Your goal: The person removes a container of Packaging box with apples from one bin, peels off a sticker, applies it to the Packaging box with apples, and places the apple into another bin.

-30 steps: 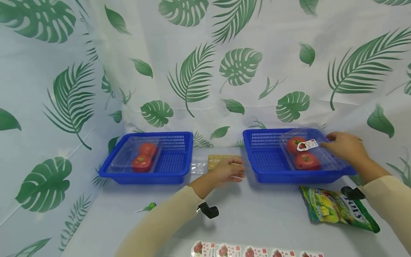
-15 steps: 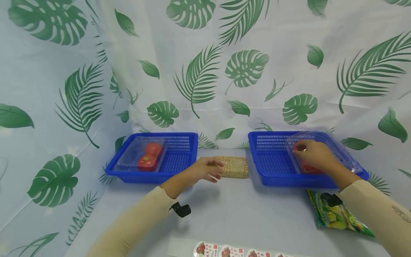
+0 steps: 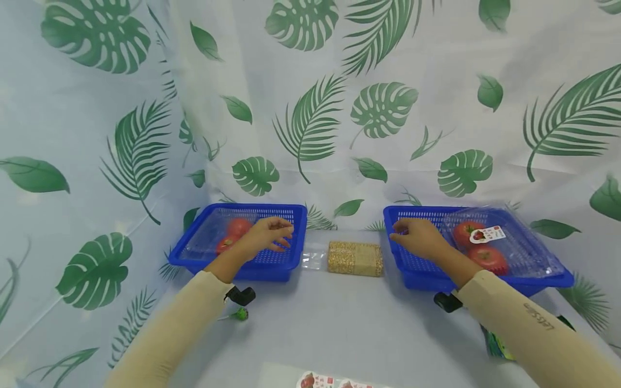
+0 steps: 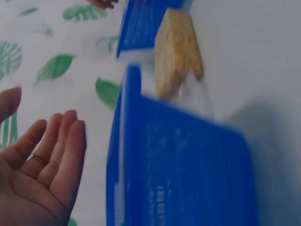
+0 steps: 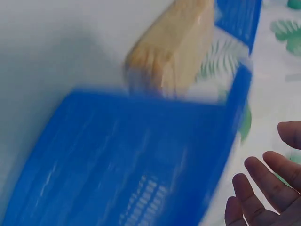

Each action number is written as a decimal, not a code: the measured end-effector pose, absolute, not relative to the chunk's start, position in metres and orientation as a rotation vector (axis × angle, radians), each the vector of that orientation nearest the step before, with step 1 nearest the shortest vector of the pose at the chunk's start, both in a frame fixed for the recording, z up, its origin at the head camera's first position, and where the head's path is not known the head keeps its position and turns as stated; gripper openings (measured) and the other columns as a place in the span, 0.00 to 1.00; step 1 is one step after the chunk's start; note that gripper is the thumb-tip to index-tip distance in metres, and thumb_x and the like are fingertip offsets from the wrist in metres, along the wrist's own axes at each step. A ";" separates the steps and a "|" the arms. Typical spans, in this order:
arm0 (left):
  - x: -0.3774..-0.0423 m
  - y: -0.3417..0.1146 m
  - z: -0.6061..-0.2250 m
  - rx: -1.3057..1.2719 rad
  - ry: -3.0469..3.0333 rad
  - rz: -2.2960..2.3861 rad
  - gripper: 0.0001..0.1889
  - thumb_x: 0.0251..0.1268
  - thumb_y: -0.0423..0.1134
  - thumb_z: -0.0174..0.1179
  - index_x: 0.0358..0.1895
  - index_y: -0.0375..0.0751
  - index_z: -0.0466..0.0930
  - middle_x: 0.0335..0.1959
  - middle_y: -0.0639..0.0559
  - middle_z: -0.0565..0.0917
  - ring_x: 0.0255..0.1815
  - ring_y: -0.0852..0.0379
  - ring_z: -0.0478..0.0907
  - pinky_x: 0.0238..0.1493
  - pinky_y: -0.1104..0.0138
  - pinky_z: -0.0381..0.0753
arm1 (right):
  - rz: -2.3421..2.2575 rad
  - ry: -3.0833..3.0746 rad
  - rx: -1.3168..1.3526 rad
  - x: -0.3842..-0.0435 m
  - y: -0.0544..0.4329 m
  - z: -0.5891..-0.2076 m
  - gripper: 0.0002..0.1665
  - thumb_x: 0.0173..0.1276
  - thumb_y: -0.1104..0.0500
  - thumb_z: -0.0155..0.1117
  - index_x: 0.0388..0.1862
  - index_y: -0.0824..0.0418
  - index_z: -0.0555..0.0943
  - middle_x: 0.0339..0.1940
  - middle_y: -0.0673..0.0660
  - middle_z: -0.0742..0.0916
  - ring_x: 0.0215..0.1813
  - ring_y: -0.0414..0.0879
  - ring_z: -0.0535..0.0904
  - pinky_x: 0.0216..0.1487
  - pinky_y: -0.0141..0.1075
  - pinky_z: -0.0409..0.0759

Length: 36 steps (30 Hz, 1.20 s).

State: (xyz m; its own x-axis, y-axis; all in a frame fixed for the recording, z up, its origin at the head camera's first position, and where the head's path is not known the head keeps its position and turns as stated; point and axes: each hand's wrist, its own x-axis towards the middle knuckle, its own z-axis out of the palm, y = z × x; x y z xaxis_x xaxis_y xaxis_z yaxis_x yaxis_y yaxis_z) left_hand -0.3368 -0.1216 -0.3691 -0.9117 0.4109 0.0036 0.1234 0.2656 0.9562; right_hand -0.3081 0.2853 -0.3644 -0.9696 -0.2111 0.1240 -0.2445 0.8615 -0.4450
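Observation:
In the head view my left hand (image 3: 264, 237), fingers loosely bent and holding nothing, hovers over the left blue basket (image 3: 276, 275). A clear plastic box (image 3: 201, 237) with red tomatoes (image 3: 239, 227) lies in that basket, partly behind the hand. My right hand (image 3: 419, 237) is over the left part of the right blue basket (image 3: 422, 280), also holding nothing. Beside it in that basket is another clear box (image 3: 526, 253) of tomatoes (image 3: 487, 260), with a white label (image 3: 488, 234) on its lid. Both wrist views show relaxed, spread fingers beside a basket.
Between the baskets lies a clear packet of tan grains (image 3: 356, 258). A strip of printed labels (image 3: 315, 380) lies at the near edge. A small green-headed stick (image 3: 241, 313) is near the left sleeve. The right sleeve mostly hides a green bag (image 3: 497, 345).
My left hand has moved left from near the grain packet to over the left basket. My right hand has moved left, off the labelled box. The head view has turned slightly left.

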 end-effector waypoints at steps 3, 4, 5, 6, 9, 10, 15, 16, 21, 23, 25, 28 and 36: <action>-0.343 -0.147 -0.364 0.472 2.380 1.625 0.26 0.66 0.49 0.64 0.59 0.34 0.73 0.51 0.39 0.81 0.49 0.41 0.81 0.43 0.57 0.84 | 0.749 -3.009 0.410 -0.313 0.254 -0.371 0.24 0.70 0.50 0.61 0.56 0.65 0.79 0.50 0.62 0.84 0.51 0.58 0.80 0.49 0.52 0.80; -0.345 -0.154 -0.362 0.463 2.409 1.605 0.27 0.65 0.50 0.64 0.60 0.35 0.73 0.52 0.40 0.81 0.50 0.41 0.81 0.44 0.57 0.84 | 0.748 -3.031 0.422 -0.314 0.243 -0.372 0.24 0.70 0.50 0.61 0.56 0.64 0.79 0.50 0.61 0.84 0.51 0.57 0.80 0.49 0.51 0.80; -0.348 -0.162 -0.359 0.457 2.438 1.591 0.27 0.65 0.50 0.64 0.60 0.35 0.73 0.52 0.40 0.80 0.50 0.40 0.80 0.44 0.57 0.84 | 0.741 -3.052 0.439 -0.315 0.233 -0.372 0.23 0.70 0.49 0.61 0.57 0.63 0.79 0.50 0.60 0.84 0.51 0.56 0.80 0.49 0.51 0.80; -0.352 -0.169 -0.357 0.439 2.476 1.574 0.27 0.65 0.51 0.64 0.59 0.36 0.73 0.53 0.40 0.80 0.50 0.40 0.80 0.45 0.57 0.84 | 0.730 -3.058 0.472 -0.316 0.222 -0.372 0.23 0.70 0.49 0.61 0.57 0.63 0.79 0.50 0.60 0.84 0.51 0.55 0.80 0.49 0.51 0.80; -0.360 -0.191 -0.353 0.360 2.622 1.487 0.27 0.65 0.52 0.63 0.60 0.37 0.73 0.52 0.38 0.80 0.49 0.40 0.80 0.46 0.54 0.83 | 0.698 -3.052 0.546 -0.314 0.192 -0.372 0.23 0.69 0.49 0.61 0.56 0.61 0.80 0.50 0.58 0.84 0.51 0.54 0.80 0.50 0.50 0.80; -0.363 -0.199 -0.353 0.333 2.676 1.446 0.27 0.66 0.53 0.63 0.60 0.37 0.73 0.52 0.38 0.80 0.48 0.40 0.81 0.46 0.54 0.82 | 0.697 -3.039 0.575 -0.313 0.182 -0.371 0.23 0.69 0.49 0.61 0.56 0.62 0.80 0.50 0.58 0.85 0.50 0.54 0.80 0.50 0.50 0.79; -0.378 -0.234 -0.352 0.198 2.945 1.162 0.29 0.66 0.55 0.61 0.61 0.36 0.73 0.53 0.38 0.80 0.48 0.43 0.80 0.48 0.52 0.80 | 0.699 -2.975 0.646 -0.314 0.139 -0.370 0.23 0.69 0.49 0.62 0.57 0.61 0.80 0.50 0.56 0.85 0.53 0.53 0.80 0.53 0.49 0.78; -0.380 -0.240 -0.353 0.185 2.998 1.089 0.30 0.66 0.56 0.61 0.61 0.35 0.73 0.53 0.37 0.80 0.49 0.42 0.79 0.49 0.51 0.79 | 0.701 -2.973 0.647 -0.314 0.131 -0.371 0.23 0.70 0.49 0.61 0.58 0.60 0.80 0.51 0.56 0.85 0.55 0.53 0.79 0.55 0.49 0.77; -0.382 -0.262 -0.361 0.044 3.187 0.709 0.33 0.65 0.56 0.59 0.64 0.33 0.70 0.58 0.34 0.76 0.59 0.37 0.72 0.59 0.44 0.71 | 0.666 -2.942 0.703 -0.316 0.094 -0.381 0.24 0.72 0.47 0.59 0.60 0.59 0.79 0.58 0.55 0.83 0.63 0.53 0.74 0.63 0.49 0.71; -0.383 -0.267 -0.365 -0.011 3.176 0.668 0.36 0.66 0.56 0.59 0.66 0.32 0.67 0.62 0.33 0.73 0.63 0.35 0.68 0.62 0.42 0.67 | 0.674 -2.911 0.740 -0.317 0.083 -0.383 0.23 0.72 0.48 0.59 0.60 0.60 0.79 0.58 0.55 0.82 0.64 0.52 0.74 0.64 0.48 0.71; -0.385 -0.269 -0.367 -0.053 3.142 0.683 0.40 0.66 0.57 0.58 0.69 0.29 0.61 0.65 0.30 0.68 0.66 0.33 0.64 0.64 0.41 0.64 | 0.693 -2.901 0.752 -0.319 0.074 -0.385 0.24 0.72 0.48 0.58 0.60 0.60 0.78 0.59 0.56 0.82 0.64 0.52 0.74 0.64 0.48 0.71; -0.387 -0.273 -0.370 -0.139 3.091 0.704 0.47 0.65 0.60 0.56 0.73 0.26 0.51 0.69 0.28 0.62 0.69 0.30 0.58 0.66 0.40 0.59 | 0.718 -2.925 0.762 -0.322 0.057 -0.386 0.27 0.73 0.46 0.57 0.62 0.61 0.77 0.59 0.57 0.82 0.63 0.53 0.75 0.63 0.47 0.73; -0.390 -0.275 -0.367 -0.232 2.963 0.653 0.51 0.68 0.64 0.49 0.72 0.19 0.43 0.70 0.22 0.56 0.69 0.27 0.55 0.67 0.40 0.56 | 0.727 -3.026 0.712 -0.334 0.016 -0.389 0.33 0.73 0.38 0.52 0.63 0.62 0.77 0.58 0.57 0.83 0.60 0.52 0.77 0.59 0.47 0.76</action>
